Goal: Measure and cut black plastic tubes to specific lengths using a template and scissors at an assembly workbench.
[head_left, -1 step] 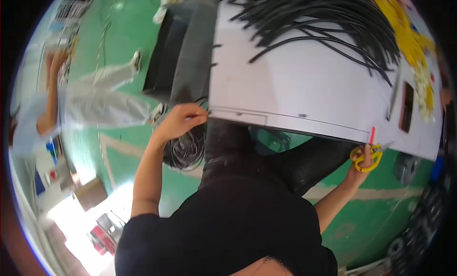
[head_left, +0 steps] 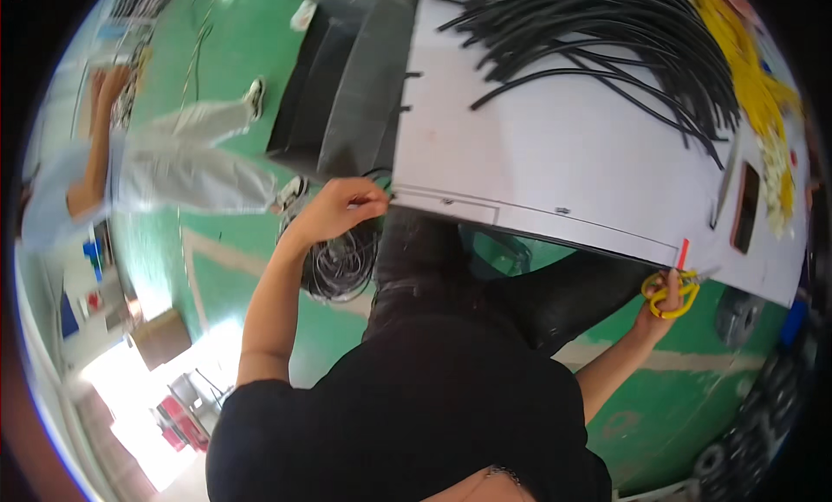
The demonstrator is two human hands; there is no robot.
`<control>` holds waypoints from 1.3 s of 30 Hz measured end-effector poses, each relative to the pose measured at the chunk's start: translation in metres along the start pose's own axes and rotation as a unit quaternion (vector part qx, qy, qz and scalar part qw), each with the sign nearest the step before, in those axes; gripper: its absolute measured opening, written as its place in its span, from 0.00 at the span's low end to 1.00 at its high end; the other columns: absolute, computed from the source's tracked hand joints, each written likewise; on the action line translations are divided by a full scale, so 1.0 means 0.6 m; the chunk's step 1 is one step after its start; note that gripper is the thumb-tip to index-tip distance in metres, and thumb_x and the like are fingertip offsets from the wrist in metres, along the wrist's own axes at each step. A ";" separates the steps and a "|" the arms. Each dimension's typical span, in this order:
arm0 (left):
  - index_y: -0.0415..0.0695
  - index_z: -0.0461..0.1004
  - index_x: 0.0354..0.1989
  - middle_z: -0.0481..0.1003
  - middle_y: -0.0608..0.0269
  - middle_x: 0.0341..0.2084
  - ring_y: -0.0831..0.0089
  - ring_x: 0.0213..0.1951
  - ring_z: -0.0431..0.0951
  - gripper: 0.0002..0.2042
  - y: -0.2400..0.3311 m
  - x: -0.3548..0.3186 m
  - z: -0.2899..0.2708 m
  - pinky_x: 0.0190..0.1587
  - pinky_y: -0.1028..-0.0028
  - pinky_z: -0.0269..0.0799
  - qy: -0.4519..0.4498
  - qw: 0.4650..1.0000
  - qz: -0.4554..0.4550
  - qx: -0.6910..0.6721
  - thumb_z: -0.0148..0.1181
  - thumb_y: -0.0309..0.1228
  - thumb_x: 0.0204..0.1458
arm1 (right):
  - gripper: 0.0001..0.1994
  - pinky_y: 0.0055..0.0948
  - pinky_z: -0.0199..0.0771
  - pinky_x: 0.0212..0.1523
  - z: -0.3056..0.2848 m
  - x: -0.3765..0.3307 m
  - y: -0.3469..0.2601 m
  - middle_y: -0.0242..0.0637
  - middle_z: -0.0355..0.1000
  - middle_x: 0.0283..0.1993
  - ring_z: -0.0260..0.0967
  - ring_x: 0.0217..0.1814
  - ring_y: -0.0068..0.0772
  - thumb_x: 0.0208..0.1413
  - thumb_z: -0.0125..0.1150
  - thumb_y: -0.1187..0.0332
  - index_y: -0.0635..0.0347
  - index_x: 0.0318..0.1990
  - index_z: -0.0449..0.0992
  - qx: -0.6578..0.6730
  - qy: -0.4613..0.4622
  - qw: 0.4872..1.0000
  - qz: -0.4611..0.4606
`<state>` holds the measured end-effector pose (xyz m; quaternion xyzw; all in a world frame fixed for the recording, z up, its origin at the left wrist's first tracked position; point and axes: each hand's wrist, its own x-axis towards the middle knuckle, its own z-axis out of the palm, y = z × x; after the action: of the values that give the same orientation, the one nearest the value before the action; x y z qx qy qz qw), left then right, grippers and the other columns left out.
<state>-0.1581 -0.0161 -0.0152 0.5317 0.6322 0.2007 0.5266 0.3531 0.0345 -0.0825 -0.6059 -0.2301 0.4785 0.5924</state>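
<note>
Gripping yellow scissors, R hand is at near-R edge of tabletop; L hand, w/ fingertips pinched together (cannot tell on what), is at tabletop's near-L corner; black cables lie on its far part.

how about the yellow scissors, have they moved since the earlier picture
No, not visibly: against the red mark on the white tabletop, the yellow scissors in the right hand show no clear shift.

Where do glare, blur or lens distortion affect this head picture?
Head view: a patch beside the cardboard box is blown out white at lower left; head view: fisheye distortion tips the co-worker sideways, with black corners; head view: the yellow-handled scissors look somewhat soft.
</note>
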 end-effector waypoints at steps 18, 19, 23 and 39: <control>0.40 0.71 0.29 0.66 0.74 0.20 0.88 0.22 0.60 0.09 0.187 0.103 -0.075 0.24 0.85 0.56 0.103 0.979 0.146 -0.100 0.53 0.33 0.52 | 0.15 0.17 0.60 0.25 0.176 0.163 -0.285 0.31 0.66 0.30 0.60 0.25 0.18 0.54 0.56 0.60 0.59 0.43 0.68 -0.007 -0.054 0.963 -0.264; 0.40 0.72 0.29 0.66 0.74 0.19 0.87 0.21 0.60 0.09 0.207 0.136 -0.079 0.23 0.85 0.55 0.102 0.974 0.151 -0.134 0.53 0.34 0.52 | 0.15 0.17 0.61 0.27 0.195 0.183 -0.312 0.30 0.65 0.30 0.60 0.25 0.17 0.55 0.54 0.57 0.58 0.41 0.68 -0.035 -0.075 0.965 -0.249; 0.39 0.74 0.30 0.68 0.72 0.20 0.86 0.22 0.63 0.10 0.234 0.229 -0.057 0.24 0.84 0.58 0.164 0.958 0.150 -0.182 0.56 0.35 0.50 | 0.19 0.20 0.64 0.25 0.289 0.151 -0.256 0.30 0.62 0.24 0.61 0.22 0.21 0.57 0.45 0.49 0.57 0.33 0.66 -0.054 -0.184 0.966 -0.171; 0.36 0.74 0.31 0.72 0.67 0.20 0.83 0.23 0.69 0.09 0.240 0.263 -0.039 0.28 0.82 0.66 0.158 0.954 0.173 -0.188 0.57 0.31 0.49 | 0.22 0.18 0.62 0.25 0.513 -0.035 -0.100 0.35 0.65 0.35 0.58 0.31 0.19 0.56 0.47 0.52 0.67 0.39 0.68 -0.278 -0.531 0.800 -0.024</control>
<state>-0.0934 0.1816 0.0391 0.4862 0.5565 0.4855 0.4672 0.0988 0.1817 0.0294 -0.3898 -0.6461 0.6267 0.1945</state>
